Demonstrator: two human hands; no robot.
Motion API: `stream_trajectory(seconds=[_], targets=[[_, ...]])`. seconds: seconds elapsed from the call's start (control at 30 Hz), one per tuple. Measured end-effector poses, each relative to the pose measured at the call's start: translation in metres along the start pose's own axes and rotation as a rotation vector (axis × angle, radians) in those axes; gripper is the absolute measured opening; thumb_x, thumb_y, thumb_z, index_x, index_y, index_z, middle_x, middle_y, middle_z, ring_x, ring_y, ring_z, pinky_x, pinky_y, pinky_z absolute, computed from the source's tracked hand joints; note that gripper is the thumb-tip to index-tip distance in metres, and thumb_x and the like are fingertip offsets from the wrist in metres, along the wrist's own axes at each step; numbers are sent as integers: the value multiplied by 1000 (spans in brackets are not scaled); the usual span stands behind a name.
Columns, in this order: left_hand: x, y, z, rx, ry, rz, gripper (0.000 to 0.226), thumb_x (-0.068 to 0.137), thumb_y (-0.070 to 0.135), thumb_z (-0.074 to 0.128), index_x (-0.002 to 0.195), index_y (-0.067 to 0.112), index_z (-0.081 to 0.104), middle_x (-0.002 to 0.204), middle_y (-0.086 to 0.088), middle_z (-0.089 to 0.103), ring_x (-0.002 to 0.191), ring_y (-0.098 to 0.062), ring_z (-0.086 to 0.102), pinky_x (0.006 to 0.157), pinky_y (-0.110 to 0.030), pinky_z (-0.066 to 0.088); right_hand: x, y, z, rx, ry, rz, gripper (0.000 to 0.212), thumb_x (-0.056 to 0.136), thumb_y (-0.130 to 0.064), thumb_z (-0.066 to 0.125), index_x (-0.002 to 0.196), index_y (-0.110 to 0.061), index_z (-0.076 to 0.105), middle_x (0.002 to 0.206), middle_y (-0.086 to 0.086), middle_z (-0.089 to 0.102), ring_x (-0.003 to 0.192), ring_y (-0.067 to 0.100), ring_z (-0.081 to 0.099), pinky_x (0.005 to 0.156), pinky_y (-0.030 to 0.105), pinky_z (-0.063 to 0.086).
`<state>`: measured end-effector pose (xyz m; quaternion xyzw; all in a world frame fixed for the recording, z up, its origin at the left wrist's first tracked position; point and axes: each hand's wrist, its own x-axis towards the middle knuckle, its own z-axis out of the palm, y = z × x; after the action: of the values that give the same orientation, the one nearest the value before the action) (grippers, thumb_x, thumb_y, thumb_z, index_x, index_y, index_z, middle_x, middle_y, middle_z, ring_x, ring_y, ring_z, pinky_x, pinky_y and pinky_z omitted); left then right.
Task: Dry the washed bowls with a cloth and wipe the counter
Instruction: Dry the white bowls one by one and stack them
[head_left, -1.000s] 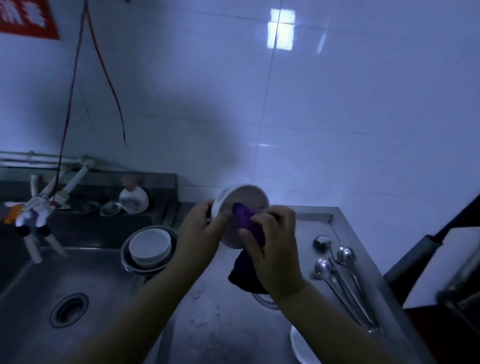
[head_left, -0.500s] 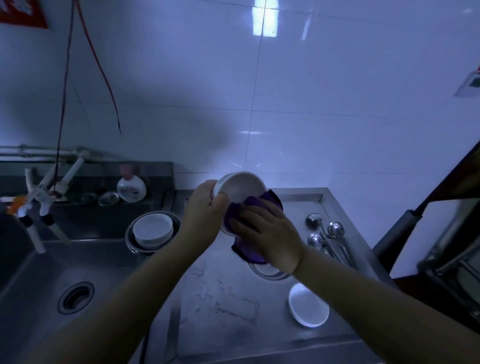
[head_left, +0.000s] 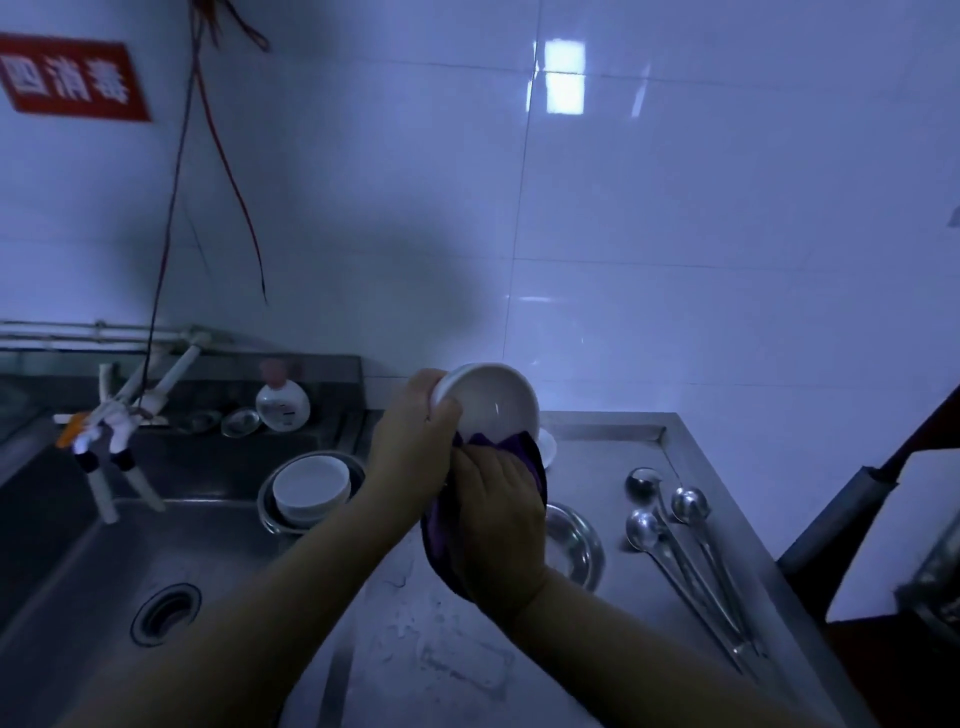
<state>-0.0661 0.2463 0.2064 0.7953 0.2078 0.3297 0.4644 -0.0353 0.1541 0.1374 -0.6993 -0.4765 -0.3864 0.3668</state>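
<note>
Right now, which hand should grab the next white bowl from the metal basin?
Left. The left hand grips the white bowl nearest the basin's stacked white bowl; the right hand holds the purple cloth.

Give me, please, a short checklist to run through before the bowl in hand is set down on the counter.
1. Left hand grips the white bowl by its rim: ok.
2. Right hand holds the purple cloth against the bowl's lower edge: ok.
3. Bowl fully dry: cannot tell.
4. Bare landing spot on the counter: ok.
5. Spoons lie apart from that spot: ok.
6. More bowls waiting: stacked bowls at the sink edge are untouched, so not ok.
</note>
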Motion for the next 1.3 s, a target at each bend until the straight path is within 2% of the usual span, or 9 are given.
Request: stream_trajectory(seconds=[0.17,0.3,0.37,0.5,0.67,0.9,1.07,1.13,1.3], targets=[[-4,11,13,-86,1,-15,17,76,34,41,83,36,56,81,6,59,74,-11,55,61,-30,43,-1,44,-19,105,-20,-264,38,82,-24,69,115,-10,58,96,9,71,84,18,63,81,29,50],[4,12,9,46,-334,-46,29,70,34,48,84,17,67,84,-16,65,73,-27,58,64,-34,43,8,111,-43,8,-191,-816,33,86,-14,63,117,-14,53,93,6,70,82,23,64,74,34,50],[9,17,4,36,-447,-130,31,68,35,54,85,13,68,76,-13,64,69,-24,57,61,-33,43,16,125,-48,-21,-246,-936,32,87,-12,63,117,-16,52,89,6,68,80,24,64,71,34,50],[5,21,13,-200,-154,-114,16,69,32,59,81,37,68,77,10,68,71,-5,63,59,-19,51,30,105,-48,-81,-152,-702,14,89,-14,60,102,-15,66,79,7,63,67,24,55,64,34,41],[-20,21,40,-416,65,-25,19,86,35,49,103,39,54,100,10,61,92,-10,60,75,-26,52,30,58,-48,-4,-96,-233,20,95,-23,52,100,-12,68,85,8,67,73,23,60,69,36,47],[-16,30,18,-286,-105,55,25,79,27,45,96,28,63,93,-4,63,84,-17,57,70,-33,45,31,96,-57,63,-67,-674,10,87,-16,67,91,-12,75,80,4,71,66,18,65,63,30,52],[-4,49,-5,-25,-507,-132,30,72,21,51,97,17,68,93,-12,67,78,-15,61,64,-26,46,45,127,-67,36,-206,-1067,11,92,-12,59,94,-13,70,84,5,67,76,23,63,72,34,51],[-5,50,-4,-102,-439,-141,18,80,17,56,94,24,66,89,-4,66,73,-5,62,56,-16,46,44,122,-66,0,-211,-993,14,93,-11,57,90,-13,71,80,5,66,71,23,61,69,34,50],[-31,40,35,-373,-19,-39,30,84,13,60,101,36,51,100,5,58,87,-6,58,66,-20,50,41,86,-63,-71,-44,-480,17,96,-19,56,97,-10,71,80,7,68,68,21,60,64,33,47]])
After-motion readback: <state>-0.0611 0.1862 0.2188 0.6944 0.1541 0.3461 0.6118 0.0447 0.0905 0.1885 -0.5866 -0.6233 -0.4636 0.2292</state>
